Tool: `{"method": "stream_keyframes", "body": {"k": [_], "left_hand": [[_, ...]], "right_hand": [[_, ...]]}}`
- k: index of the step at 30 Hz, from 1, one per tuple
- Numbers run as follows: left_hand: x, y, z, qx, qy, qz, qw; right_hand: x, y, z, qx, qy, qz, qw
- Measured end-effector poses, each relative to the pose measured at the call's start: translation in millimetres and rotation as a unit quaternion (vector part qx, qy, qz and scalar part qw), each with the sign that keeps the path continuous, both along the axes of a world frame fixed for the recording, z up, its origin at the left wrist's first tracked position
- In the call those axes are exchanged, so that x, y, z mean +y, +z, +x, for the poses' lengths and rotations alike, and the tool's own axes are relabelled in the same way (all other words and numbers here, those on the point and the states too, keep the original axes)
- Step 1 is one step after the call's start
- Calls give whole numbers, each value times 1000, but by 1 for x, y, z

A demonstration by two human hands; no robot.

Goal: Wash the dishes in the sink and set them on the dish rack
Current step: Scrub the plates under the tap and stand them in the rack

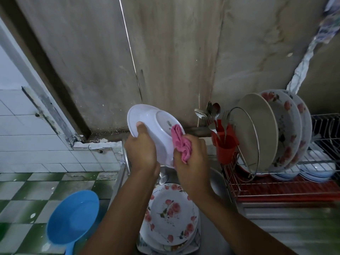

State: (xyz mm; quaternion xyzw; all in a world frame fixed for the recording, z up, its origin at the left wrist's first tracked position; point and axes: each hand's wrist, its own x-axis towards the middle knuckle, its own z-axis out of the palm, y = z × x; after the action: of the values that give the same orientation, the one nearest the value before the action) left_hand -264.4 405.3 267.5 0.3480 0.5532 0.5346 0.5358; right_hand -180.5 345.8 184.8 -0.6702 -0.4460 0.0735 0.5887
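Against a stained concrete wall, above a steel sink, a person's left hand gripped the rim of a white plate, thumb pressed on its edge. The right hand clutched a bunched pink cloth against the plate's underside. A stack of floral plates lay below both hands, and the dish rack stood right of the right hand. The plate looked light and stiff, likely slick when wet, and best held firmly by its rim.
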Motion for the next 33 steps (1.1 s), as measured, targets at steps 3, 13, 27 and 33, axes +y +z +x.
{"method": "stream_keyframes", "body": {"k": [3, 13, 27, 33], "left_hand": [[-2, -7, -5, 1, 7, 2, 1000], [-8, -25, -25, 98, -43, 71, 992], [-26, -35, -37, 176, -164, 19, 970], [-20, -41, -26, 12, -197, 42, 979]], "right_hand": [[17, -5, 19, 94, -36, -32, 994], [33, -24, 36, 187, -38, -126, 973], [65, 34, 18, -173, 144, -5, 974], [52, 27, -2, -238, 103, -67, 963]]}}
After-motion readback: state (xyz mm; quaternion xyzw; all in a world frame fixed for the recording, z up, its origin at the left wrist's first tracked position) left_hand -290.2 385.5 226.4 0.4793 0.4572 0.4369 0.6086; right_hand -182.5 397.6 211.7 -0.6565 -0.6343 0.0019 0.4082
